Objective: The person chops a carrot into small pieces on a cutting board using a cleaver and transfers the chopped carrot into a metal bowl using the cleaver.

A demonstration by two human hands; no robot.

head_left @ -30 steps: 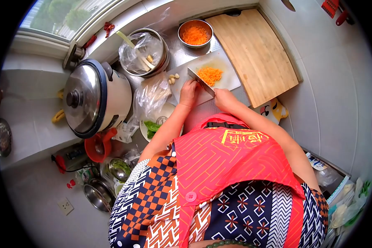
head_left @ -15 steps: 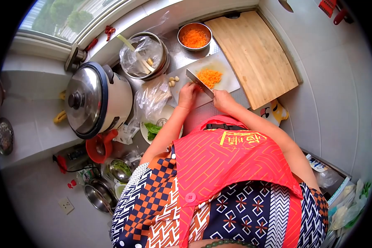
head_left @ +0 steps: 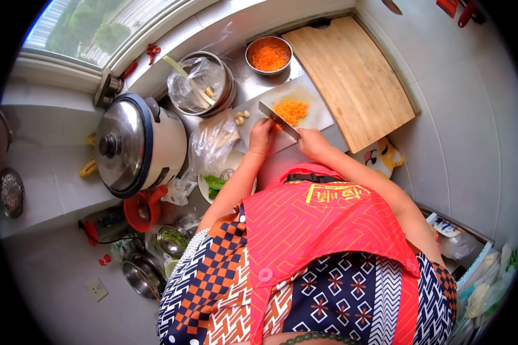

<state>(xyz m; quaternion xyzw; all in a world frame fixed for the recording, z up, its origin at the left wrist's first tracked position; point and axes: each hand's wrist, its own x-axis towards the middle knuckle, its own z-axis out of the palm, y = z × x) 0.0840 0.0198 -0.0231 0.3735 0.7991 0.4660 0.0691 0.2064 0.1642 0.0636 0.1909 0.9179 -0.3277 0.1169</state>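
On a white cutting board (head_left: 316, 115) lies a heap of chopped orange carrot (head_left: 290, 111). My right hand (head_left: 312, 142) is closed on the handle of a knife (head_left: 279, 121), whose broad blade slants across the board along the near left side of the heap. Close to the blade's other side, my left hand (head_left: 262, 135) is closed, fingers bent, with a small orange piece showing at its fingertips. Several garlic cloves (head_left: 242, 117) rest on the board's left part. Behind the board stands a metal bowl (head_left: 269, 56) of shredded carrot.
A wooden board (head_left: 351, 75) stands at the right. At the left are stacked bowls under a plastic bag (head_left: 198, 83), a rice cooker (head_left: 144, 144), crumpled plastic (head_left: 213, 141) and a plate with green leaves (head_left: 215, 185). A red ladle-like container (head_left: 141, 211) sits below the cooker.
The view has shifted slightly, so the cooker and bowls appear lower. My hands and the knife stay at nearly the same place on the board. The carrot heap looks much the same.
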